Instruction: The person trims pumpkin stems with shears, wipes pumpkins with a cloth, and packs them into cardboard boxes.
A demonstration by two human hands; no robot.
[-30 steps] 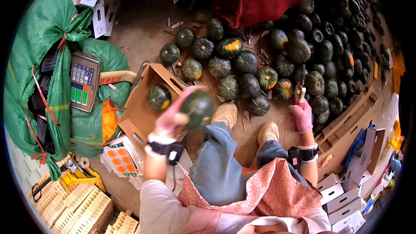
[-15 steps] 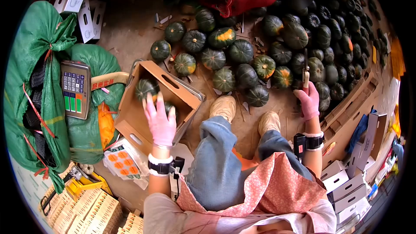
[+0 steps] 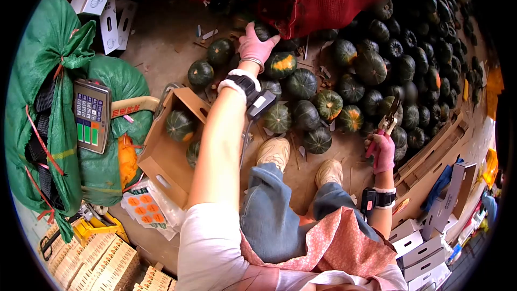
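Observation:
My left hand [image 3: 255,47], in a pink glove, reaches forward to a dark green pumpkin [image 3: 263,31] on the floor. Its thumb and fingers are spread around the near side of that pumpkin; whether they press on it I cannot tell. On the right, my gloved right hand [image 3: 381,150] is closed around pruning shears [image 3: 389,121] with their blades pointing up and forward. An open cardboard box [image 3: 167,175] stands to my left with a pumpkin [image 3: 179,125] and a second pumpkin [image 3: 193,153] inside, the latter partly covered by my left forearm.
Several loose pumpkins [image 3: 307,115] lie before my feet, and a big heap [image 3: 409,70] fills the right. Red mesh sacks [image 3: 323,0] stand at the back. A scale display [image 3: 92,114] and green sacks [image 3: 46,102] are on the left. Folded cartons [image 3: 423,253] lie at lower right.
My left hand has left the box and stretched forward to a pumpkin on the floor. My right hand has come slightly nearer, and the shears now point more to the right.

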